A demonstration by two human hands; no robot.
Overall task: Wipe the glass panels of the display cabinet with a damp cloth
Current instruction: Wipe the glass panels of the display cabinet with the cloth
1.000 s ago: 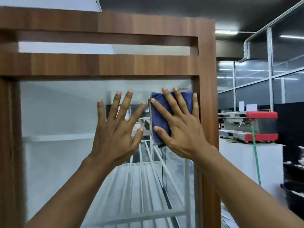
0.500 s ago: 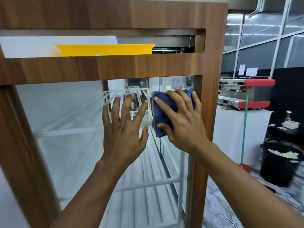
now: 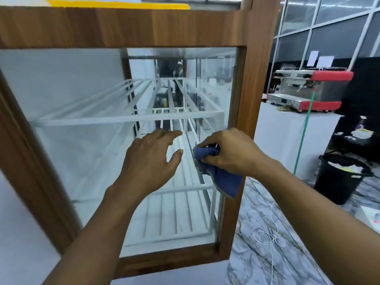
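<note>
The right hand (image 3: 232, 153) grips the bunched cloth (image 3: 223, 181) at the panel's (image 3: 82, 157) right edge, mid-height, so most glass lies to its left; the left hand (image 3: 150, 161), fingers loose and empty, sits just beside it, nearer centre.

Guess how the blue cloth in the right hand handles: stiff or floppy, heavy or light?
Probably floppy: the blue fabric cloth bunches in the right hand and its free corner droops below it. Likely light: curled fingers alone carry it. Whether it drags on the clear glass panel cannot be told.
</note>
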